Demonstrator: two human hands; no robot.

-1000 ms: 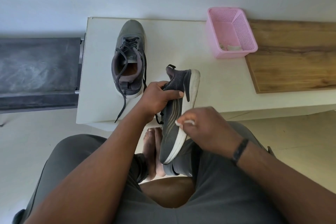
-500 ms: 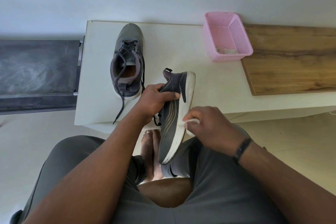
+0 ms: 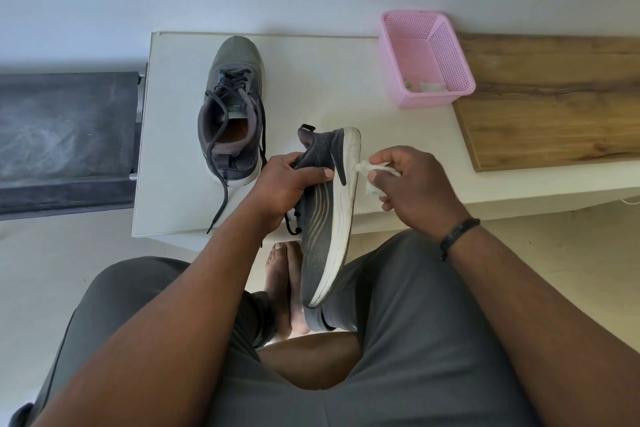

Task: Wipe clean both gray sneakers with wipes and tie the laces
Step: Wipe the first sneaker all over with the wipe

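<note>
Just off the front edge of the pale cream tabletop [image 3: 311, 55], the left hand [image 3: 287, 184] clenches the upper of a dark gray mesh sneaker with a thick white foam sole [image 3: 325, 218], thumb across its side, fingers wrapped into the collar. That shoe is held in the air on its side, heel toward the tabletop, toe down over the lap, sole turned to the right. Beside the sole's heel end, the right hand [image 3: 412, 184] pinches a crumpled white wipe [image 3: 374, 172], whose tip sits at or just off the foam; contact cannot be told.

By my reading, the step in hand is wiping this shoe's sole edge, and the foam toward the toe looks scuffed. The next move calls for pressing the wipe on and drawing it along the sole toward the toe while the left hand steadies the shoe.

On the tabletop, left of the held shoe, the second gray sneaker with loose dark laces [image 3: 232, 111] stands upright, one lace trailing to the front edge. It looks untied, so lacing remains. At the tabletop's far right, a pink perforated plastic basket [image 3: 426, 59] holds what look like wipes. Bare tabletop lies between basket and held shoe, giving the right hand room.
</note>
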